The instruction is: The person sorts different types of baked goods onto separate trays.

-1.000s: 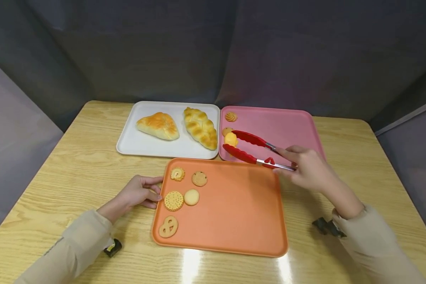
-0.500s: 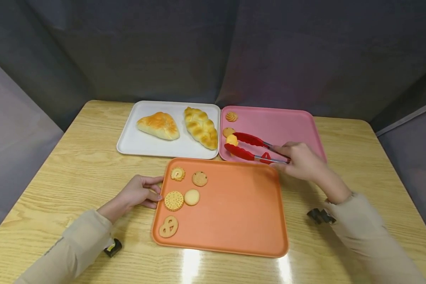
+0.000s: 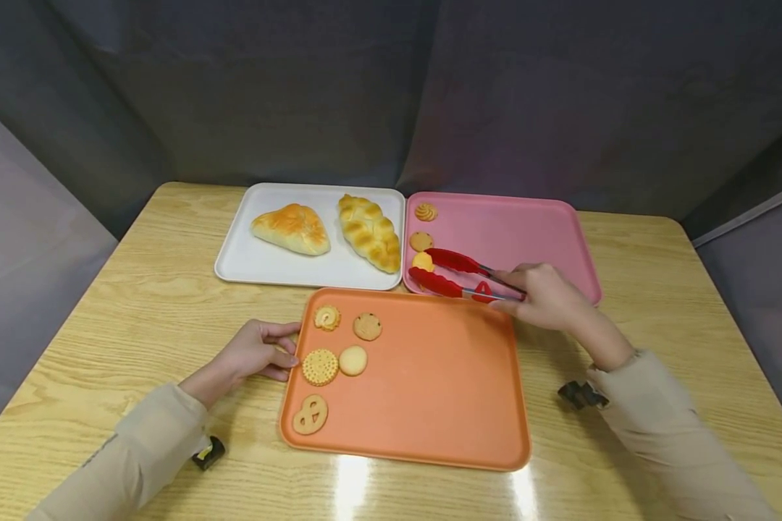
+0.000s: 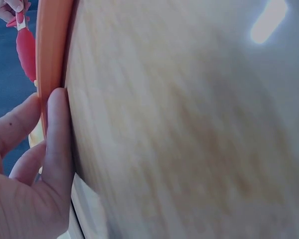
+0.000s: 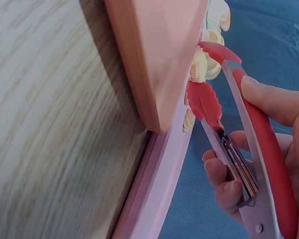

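Observation:
In the head view my right hand (image 3: 547, 295) grips red-tipped metal tongs (image 3: 438, 282), their arms spread. The tongs' tips stand on either side of a yellow cookie (image 3: 422, 262) at the near left corner of the pink tray (image 3: 521, 224). The right wrist view shows the thumb on the upper arm of the tongs (image 5: 264, 144) and curled fingers around the lower one. My left hand (image 3: 254, 351) pinches the left rim of the orange tray (image 3: 430, 391) between thumb and fingers. In the left wrist view, fingers lie on both sides of that tray's rim (image 4: 52, 45).
A white tray (image 3: 234, 264) at the back left bears a folded bread (image 3: 293, 230) and a braided bread (image 3: 368, 233). Several cookies, including a pretzel-shaped one (image 3: 310, 414), lie on the orange tray's left side. A swirl cookie (image 3: 426, 211) and a round cookie (image 3: 421, 241) line the pink tray's left edge.
My right hand has shifted slightly left with the tongs, whose tips have dropped nearer the pink tray along with the yellow cookie between them. The left hand stays at the orange tray's rim.

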Demonstrator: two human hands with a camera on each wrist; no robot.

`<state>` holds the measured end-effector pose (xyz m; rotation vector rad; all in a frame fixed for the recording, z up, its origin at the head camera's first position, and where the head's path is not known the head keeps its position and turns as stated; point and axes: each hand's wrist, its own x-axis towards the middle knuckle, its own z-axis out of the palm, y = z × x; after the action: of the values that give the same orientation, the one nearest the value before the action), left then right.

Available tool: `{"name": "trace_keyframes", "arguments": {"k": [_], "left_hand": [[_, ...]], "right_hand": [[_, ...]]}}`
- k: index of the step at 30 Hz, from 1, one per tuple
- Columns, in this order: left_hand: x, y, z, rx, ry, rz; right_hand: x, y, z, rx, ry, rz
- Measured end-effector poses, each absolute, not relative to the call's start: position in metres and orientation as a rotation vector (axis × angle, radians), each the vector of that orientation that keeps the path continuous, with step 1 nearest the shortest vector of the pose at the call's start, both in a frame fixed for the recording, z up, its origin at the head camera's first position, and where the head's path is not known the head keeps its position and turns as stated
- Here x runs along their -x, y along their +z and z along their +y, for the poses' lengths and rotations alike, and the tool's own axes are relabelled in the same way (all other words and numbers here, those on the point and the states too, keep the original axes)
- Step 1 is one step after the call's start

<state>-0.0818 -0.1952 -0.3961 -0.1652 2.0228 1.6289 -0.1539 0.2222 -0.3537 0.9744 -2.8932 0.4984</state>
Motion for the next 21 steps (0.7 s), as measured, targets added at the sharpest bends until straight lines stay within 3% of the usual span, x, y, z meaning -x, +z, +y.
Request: {"name": "trace_keyframes", "arguments": {"k": [21], "left_hand": [[0.081,-0.396,-0.195,0.16,1.624,2.027]], "right_hand": [[0.144,-0.34,0.233,-0.938,0.57,-2.722]]}}
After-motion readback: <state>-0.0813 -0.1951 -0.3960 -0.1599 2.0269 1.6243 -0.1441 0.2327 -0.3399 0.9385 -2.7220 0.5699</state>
